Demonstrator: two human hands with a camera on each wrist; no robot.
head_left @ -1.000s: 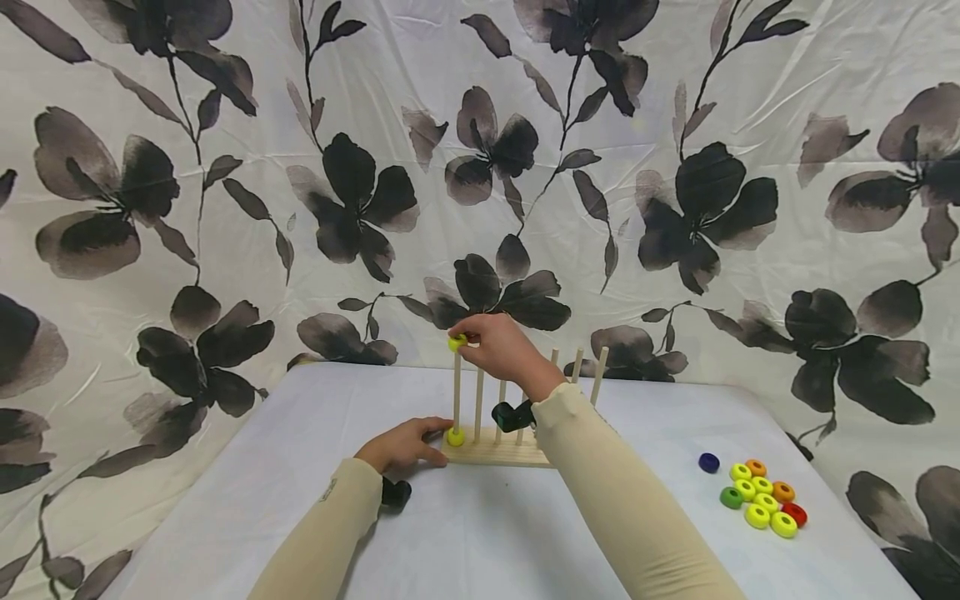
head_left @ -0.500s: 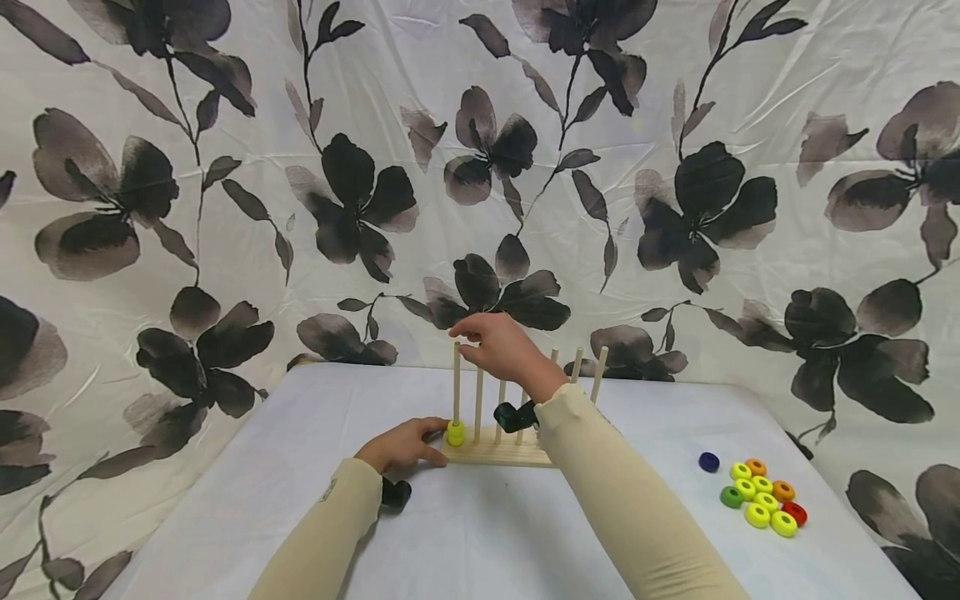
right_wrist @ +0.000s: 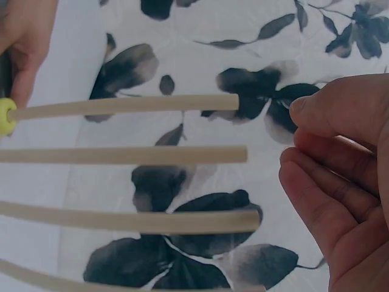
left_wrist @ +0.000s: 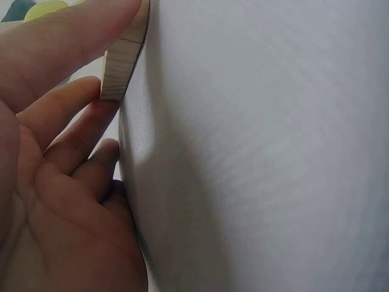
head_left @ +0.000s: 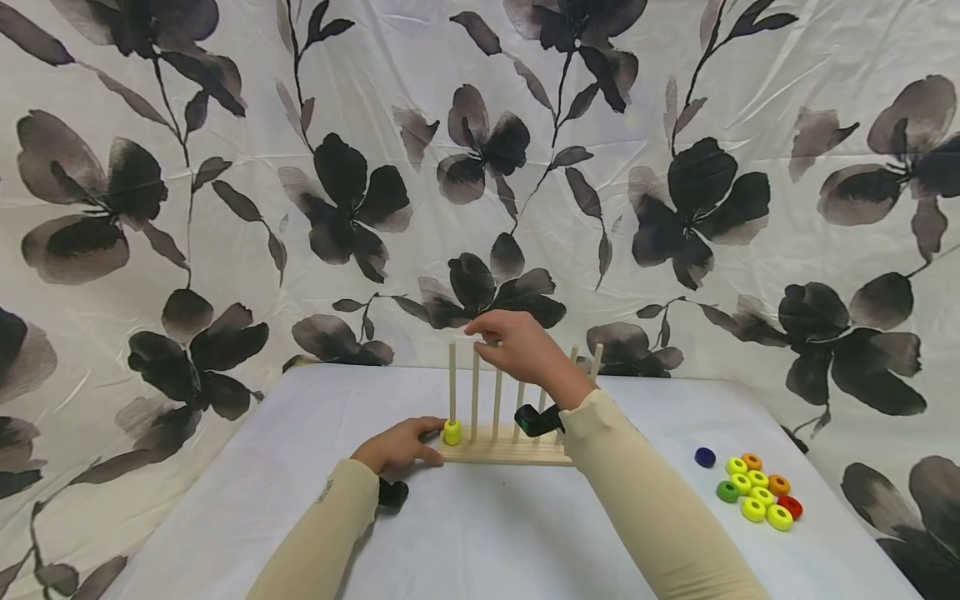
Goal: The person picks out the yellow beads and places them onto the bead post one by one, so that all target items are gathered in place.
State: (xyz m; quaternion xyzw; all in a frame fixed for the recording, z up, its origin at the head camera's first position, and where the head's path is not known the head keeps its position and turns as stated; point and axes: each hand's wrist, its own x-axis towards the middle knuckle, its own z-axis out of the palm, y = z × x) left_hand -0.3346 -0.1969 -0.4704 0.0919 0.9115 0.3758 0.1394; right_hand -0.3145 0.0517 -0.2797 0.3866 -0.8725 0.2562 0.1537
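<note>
A wooden peg rack (head_left: 510, 452) with a row of upright dowels stands on the table. Two yellow rings (head_left: 452, 432) sit stacked at the foot of its leftmost peg (head_left: 452, 383). My left hand (head_left: 397, 446) holds the left end of the base, thumb at the near side and fingers at the far side; the left wrist view shows the wooden end (left_wrist: 120, 70) between them. Above the peg tops, my right hand (head_left: 521, 346) has loosely bent fingers and holds nothing. In the right wrist view its fingertips are just beyond the dowel ends.
At the right of the white table (head_left: 570, 525) lies a cluster of rings: several yellow rings (head_left: 757, 479), orange rings (head_left: 779, 484), a red ring (head_left: 790, 507) and a green ring (head_left: 727, 491). A dark blue ring (head_left: 705, 457) lies slightly apart. A floral cloth (head_left: 420, 208) hangs behind.
My right hand has let go of a yellow ring, which dropped down the leftmost peg onto the other. The hand has since moved slightly right. My left hand has stayed at the base.
</note>
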